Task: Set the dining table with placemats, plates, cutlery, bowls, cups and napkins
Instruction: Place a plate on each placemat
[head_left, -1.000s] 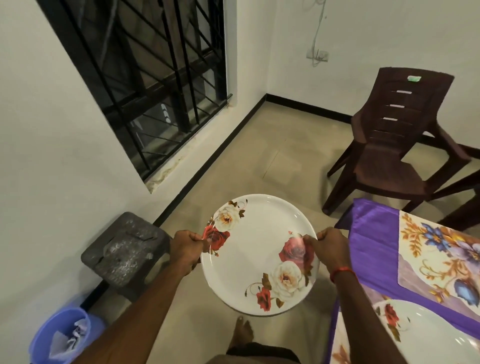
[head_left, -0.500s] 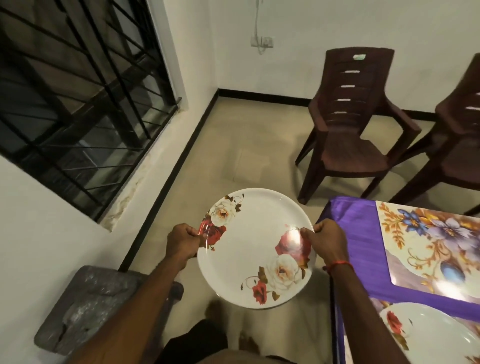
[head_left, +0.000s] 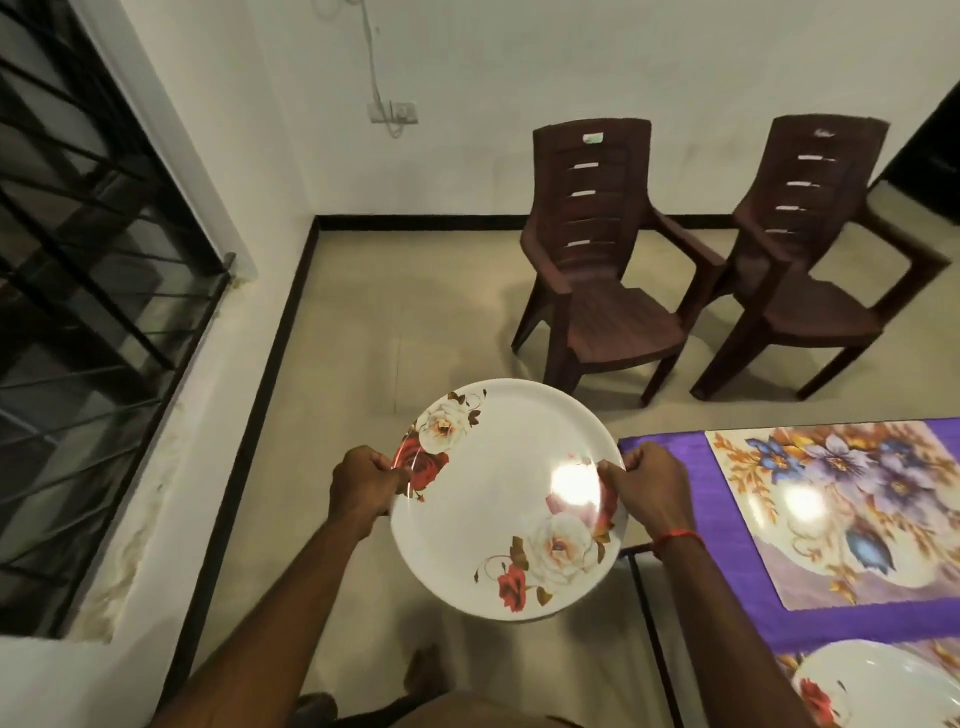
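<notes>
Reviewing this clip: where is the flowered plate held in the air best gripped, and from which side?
At the rim, from its two opposite sides. The plate is wide, shallow and has no handle, only a thin raised edge, so a pinch on each side probably keeps it level. The left hand and right hand pinch it at just those points.

white floral plate (head_left: 506, 499), held level, off table
</notes>
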